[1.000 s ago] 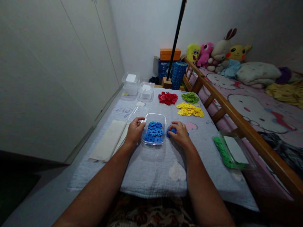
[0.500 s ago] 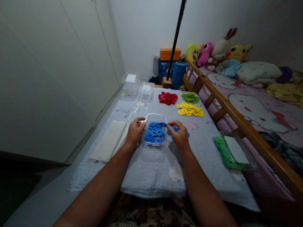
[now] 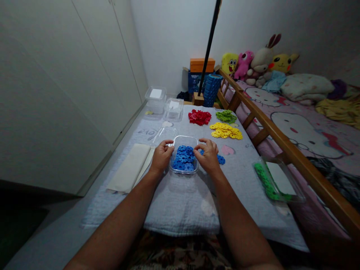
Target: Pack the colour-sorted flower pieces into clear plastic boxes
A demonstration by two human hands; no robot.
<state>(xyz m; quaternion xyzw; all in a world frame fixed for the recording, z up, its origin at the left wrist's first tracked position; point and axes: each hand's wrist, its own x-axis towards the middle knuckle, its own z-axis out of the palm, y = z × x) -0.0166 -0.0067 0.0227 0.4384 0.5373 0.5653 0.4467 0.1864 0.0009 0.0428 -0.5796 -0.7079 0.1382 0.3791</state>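
Blue flower pcs heaped in open clr tub.

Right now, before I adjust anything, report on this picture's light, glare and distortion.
Head view: dim overall, lower left almost black; head view: pale glints along the rim of the clear box around the blue pieces; head view: the wardrobe leans outward, likely wide-angle distortion; head view: neither left hand nor right hand heavily blurred.

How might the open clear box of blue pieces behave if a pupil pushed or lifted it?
The clear box would probably slide rather than roll, given its flat sides. Its thin, see-through walls look like plastic, so they may flex when squeezed. Without a lid, the loose blue pieces could spill if it tipped.
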